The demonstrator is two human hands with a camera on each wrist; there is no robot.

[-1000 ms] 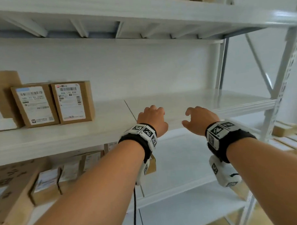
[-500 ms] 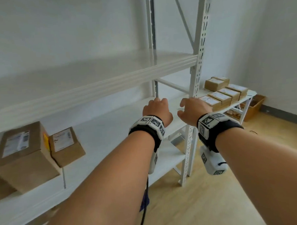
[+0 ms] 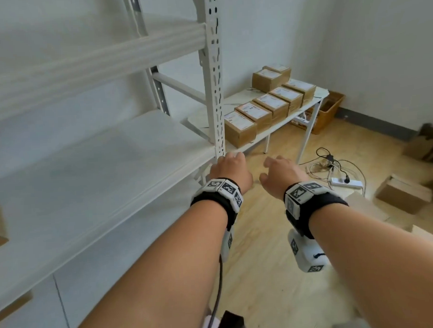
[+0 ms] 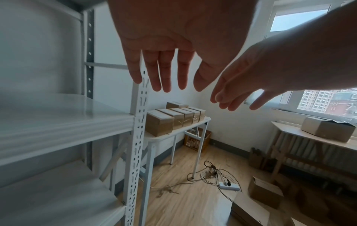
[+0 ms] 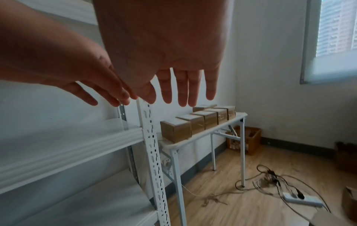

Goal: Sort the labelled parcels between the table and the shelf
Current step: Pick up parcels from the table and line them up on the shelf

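Note:
Several brown labelled parcels (image 3: 267,107) stand in a row on a small white table (image 3: 278,129) beyond the right end of the white shelf (image 3: 91,169). The same parcels (image 4: 173,119) and parcels (image 5: 197,122) appear in both wrist views. My left hand (image 3: 232,171) and right hand (image 3: 279,172) are stretched out side by side in the air near the shelf's front upright post (image 3: 214,84), well short of the table. Both hands are empty with fingers straight and spread; the left hand (image 4: 164,73) and right hand (image 5: 181,85) show this from the wrists.
A power strip with tangled cables (image 3: 340,173) lies on the wooden floor beside the table legs. Open cardboard boxes (image 3: 405,195) sit on the floor at right. A brown crate (image 3: 329,111) stands under the table's far end. A second table with a box (image 4: 328,130) stands under the window.
The view has swung right from the shelf and its parcels toward the table. Both empty hands moved along with it, past the shelf's right post.

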